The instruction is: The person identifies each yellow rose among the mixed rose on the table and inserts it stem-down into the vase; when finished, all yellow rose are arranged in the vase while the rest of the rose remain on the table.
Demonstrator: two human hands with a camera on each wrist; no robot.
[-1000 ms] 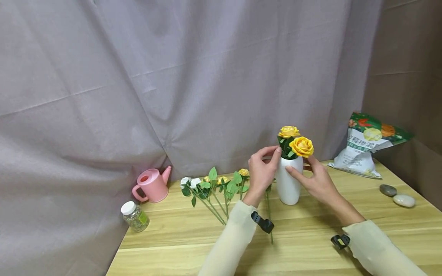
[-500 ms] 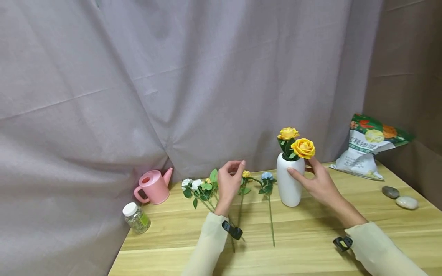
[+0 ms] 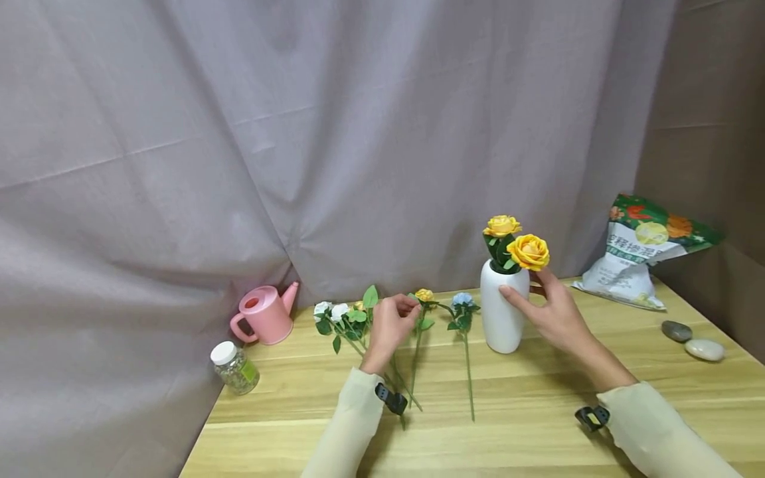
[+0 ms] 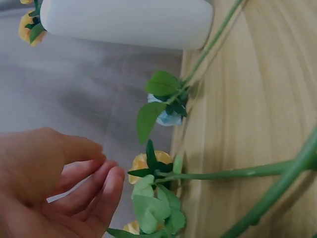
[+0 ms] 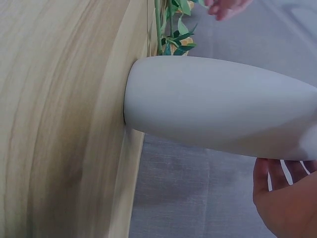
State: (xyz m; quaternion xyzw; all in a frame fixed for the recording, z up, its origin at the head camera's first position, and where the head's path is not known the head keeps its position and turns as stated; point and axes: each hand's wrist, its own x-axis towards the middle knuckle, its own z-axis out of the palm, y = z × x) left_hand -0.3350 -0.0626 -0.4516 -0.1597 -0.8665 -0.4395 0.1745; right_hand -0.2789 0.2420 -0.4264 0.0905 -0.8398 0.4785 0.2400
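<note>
Two pale sleeves point(image 3: 346, 425) come in nearest, each with a black wrist device point(image 3: 391, 399) at its cuff, over a light wood-grained worktop point(image 3: 526, 431). Several green stems point(image 3: 469, 385) lie across the boards, some of them crossing beneath the left forearm, with their blossoms pointing away from the person.

Beyond the cuffs, a white-capped jar point(image 3: 239, 374) sits tilted at the worktop's left side, its contents greenish. Well apart on the right, a dark stone point(image 3: 676, 330) and a pale stone point(image 3: 704, 349) lie close together.

The left hand point(image 3: 391, 323) hovers over the lying flowers, its fingers loosely bent and holding nothing; the left wrist view shows them near a small yellow flower point(image 4: 144, 163), with a gap between. The right hand point(image 3: 552, 311) holds the white vase point(image 3: 502, 325) near its top, thumb on the front and the other fingers around the far side. The vase stands upright on the worktop, to the right of the lying flowers, and two large yellow roses point(image 3: 528, 252) rise from its mouth.

Toward the back edge, a blue flower point(image 3: 463, 300) lies just left of the vase, and white flowers point(image 3: 339, 311) lie farther left, near a pink watering can point(image 3: 267, 318). A printed bag point(image 3: 624, 275) leans at the back right. Behind everything hangs a grey curtain point(image 3: 382, 153).
</note>
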